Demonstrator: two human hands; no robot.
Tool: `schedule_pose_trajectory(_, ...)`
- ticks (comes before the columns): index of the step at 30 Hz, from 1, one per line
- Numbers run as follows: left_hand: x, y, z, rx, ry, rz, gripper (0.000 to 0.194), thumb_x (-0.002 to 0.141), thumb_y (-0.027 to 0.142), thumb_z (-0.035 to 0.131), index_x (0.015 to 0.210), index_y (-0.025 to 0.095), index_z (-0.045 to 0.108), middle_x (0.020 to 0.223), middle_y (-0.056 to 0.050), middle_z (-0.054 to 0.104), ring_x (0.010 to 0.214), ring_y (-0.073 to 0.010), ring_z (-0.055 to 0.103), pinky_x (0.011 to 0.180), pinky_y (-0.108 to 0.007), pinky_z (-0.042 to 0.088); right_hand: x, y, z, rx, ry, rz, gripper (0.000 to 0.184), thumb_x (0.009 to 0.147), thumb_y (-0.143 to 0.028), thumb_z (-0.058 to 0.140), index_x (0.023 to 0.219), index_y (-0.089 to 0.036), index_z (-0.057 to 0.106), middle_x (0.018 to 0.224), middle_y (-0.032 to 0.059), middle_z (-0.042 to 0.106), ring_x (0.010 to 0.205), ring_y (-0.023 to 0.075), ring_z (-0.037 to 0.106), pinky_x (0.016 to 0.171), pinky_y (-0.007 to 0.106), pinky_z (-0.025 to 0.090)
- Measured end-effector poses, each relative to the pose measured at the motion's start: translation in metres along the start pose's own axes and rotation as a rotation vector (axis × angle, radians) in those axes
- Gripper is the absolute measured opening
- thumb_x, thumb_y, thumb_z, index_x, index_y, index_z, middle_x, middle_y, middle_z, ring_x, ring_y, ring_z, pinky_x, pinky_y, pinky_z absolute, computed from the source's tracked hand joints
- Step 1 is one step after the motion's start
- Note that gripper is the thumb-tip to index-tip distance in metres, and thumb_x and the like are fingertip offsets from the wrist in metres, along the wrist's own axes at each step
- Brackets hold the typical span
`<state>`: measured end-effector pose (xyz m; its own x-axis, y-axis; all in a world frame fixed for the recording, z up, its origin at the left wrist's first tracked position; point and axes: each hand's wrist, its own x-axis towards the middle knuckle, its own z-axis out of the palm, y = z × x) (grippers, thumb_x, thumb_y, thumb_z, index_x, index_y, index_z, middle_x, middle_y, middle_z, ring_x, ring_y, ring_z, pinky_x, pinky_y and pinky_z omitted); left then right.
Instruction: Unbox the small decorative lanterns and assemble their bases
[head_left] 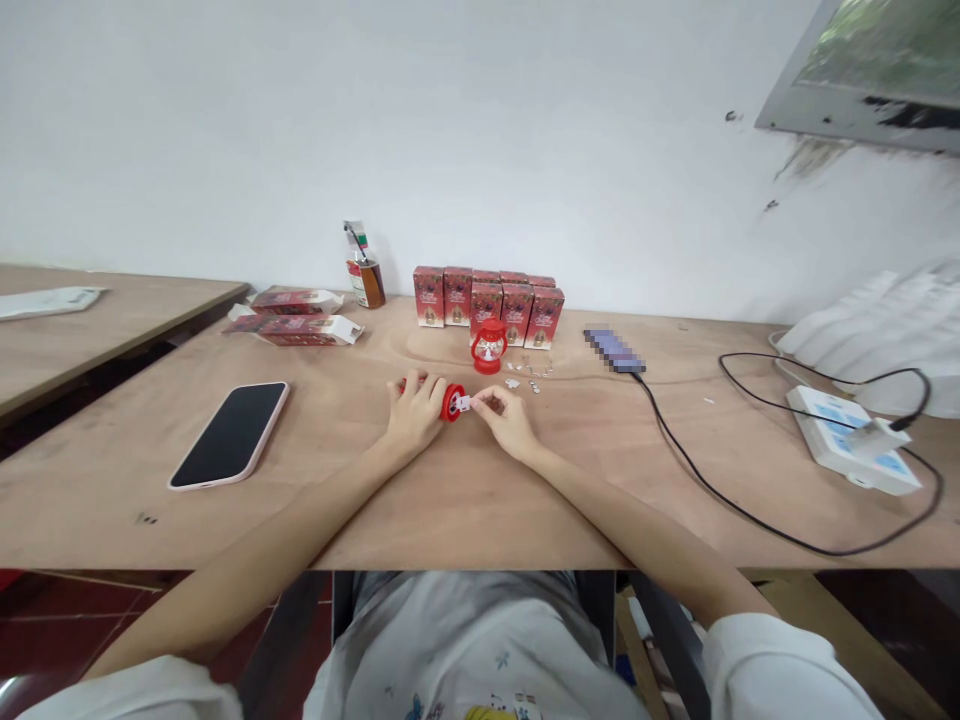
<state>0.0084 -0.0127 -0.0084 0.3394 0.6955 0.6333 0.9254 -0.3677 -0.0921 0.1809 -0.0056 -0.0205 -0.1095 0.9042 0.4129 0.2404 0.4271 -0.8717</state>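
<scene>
My left hand (415, 412) is wrapped round a small red lantern (451, 403) tipped on its side on the table, its round base turned to the right. Most of the lantern is hidden under my fingers. With thumb and forefinger my right hand (510, 422) pinches a small white tab (463, 403) at that base. I cannot tell whether the tab is fixed to the base. A second red lantern (489, 347) with clear sides stands upright just beyond my hands. Small white pieces (513, 383) are scattered to its right.
Several red printed boxes (487, 299) stand near the wall. Opened boxes (296, 330) and a bottle of brown liquid (366, 283) are at back left. A phone (229, 435) lies at left; another phone (615, 350), its cable and a power strip (853, 440) are right.
</scene>
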Motion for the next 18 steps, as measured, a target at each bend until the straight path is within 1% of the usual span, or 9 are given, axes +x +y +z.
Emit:
schedule_pose_trajectory(4, 0.001, -0.002, -0.002, -0.014, -0.023, -0.024, 0.019, 0.081, 0.018, 0.05, 0.098, 0.015, 0.057, 0.101, -0.014, 0.067, 0.099, -0.0341, 0.049, 0.075, -0.044, 0.027, 0.015, 0.017, -0.024, -0.186, 0.154, 0.004, 0.016, 0.078, -0.033, 0.055, 0.071, -0.019, 0.061, 0.073, 0.0019, 0.065, 0.065, 0.0141, 0.056, 0.066, 0.027, 0.043)
schedule_pose_trajectory(7, 0.001, -0.004, 0.0, -0.038, -0.005, -0.022, 0.019, 0.079, 0.016, 0.05, 0.097, 0.015, 0.057, 0.099, -0.014, 0.067, 0.099, -0.0337, 0.049, 0.075, -0.044, 0.028, 0.026, 0.031, -0.043, -0.349, 0.234, 0.081, 0.014, 0.075, -0.029, 0.055, 0.069, -0.019, 0.061, 0.068, 0.0013, 0.065, 0.064, 0.0149, 0.056, 0.065, 0.027, 0.042)
schedule_pose_trajectory(10, 0.001, -0.004, 0.002, -0.077, -0.007, 0.002, 0.019, 0.077, 0.016, 0.052, 0.095, 0.015, 0.057, 0.096, -0.014, 0.067, 0.098, -0.0336, 0.049, 0.075, -0.044, 0.028, 0.032, 0.04, -0.052, -0.414, 0.257, 0.173, 0.013, 0.073, -0.029, 0.056, 0.066, -0.02, 0.062, 0.065, 0.0006, 0.064, 0.063, 0.0153, 0.056, 0.063, 0.026, 0.04)
schedule_pose_trajectory(13, 0.002, -0.004, 0.002, -0.117, -0.023, 0.034, 0.02, 0.076, 0.019, 0.055, 0.096, 0.016, 0.057, 0.094, -0.013, 0.067, 0.098, -0.0331, 0.049, 0.075, -0.044, 0.028, 0.032, 0.041, -0.053, -0.429, 0.262, 0.208, 0.013, 0.072, -0.031, 0.059, 0.067, -0.02, 0.063, 0.066, 0.0008, 0.064, 0.063, 0.0154, 0.056, 0.061, 0.026, 0.04)
schedule_pose_trajectory(15, 0.001, -0.004, 0.002, -0.128, -0.025, 0.046, 0.022, 0.076, 0.02, 0.055, 0.098, 0.016, 0.057, 0.094, -0.013, 0.067, 0.098, -0.0325, 0.049, 0.076, -0.043, 0.028, 0.03, 0.037, -0.051, -0.435, 0.287, 0.16, 0.014, 0.074, -0.032, 0.059, 0.068, -0.02, 0.063, 0.067, 0.0014, 0.064, 0.064, 0.0158, 0.055, 0.063, 0.027, 0.04)
schedule_pose_trajectory(16, 0.001, -0.004, 0.002, -0.129, -0.022, 0.048, 0.023, 0.076, 0.02, 0.055, 0.098, 0.016, 0.057, 0.093, -0.013, 0.067, 0.098, -0.0322, 0.049, 0.076, -0.043, 0.028, 0.028, 0.034, -0.05, -0.443, 0.292, 0.1, 0.014, 0.076, -0.032, 0.058, 0.07, -0.02, 0.063, 0.068, 0.0019, 0.063, 0.067, 0.0164, 0.055, 0.066, 0.028, 0.041)
schedule_pose_trajectory(18, 0.001, -0.004, 0.003, -0.123, -0.013, 0.049, 0.023, 0.076, 0.021, 0.056, 0.099, 0.016, 0.057, 0.093, -0.013, 0.067, 0.097, -0.0318, 0.05, 0.076, -0.043, 0.028, 0.022, 0.026, -0.045, -0.47, 0.26, -0.074, 0.015, 0.079, -0.031, 0.057, 0.072, -0.02, 0.062, 0.071, 0.0034, 0.063, 0.073, 0.0182, 0.055, 0.072, 0.031, 0.041)
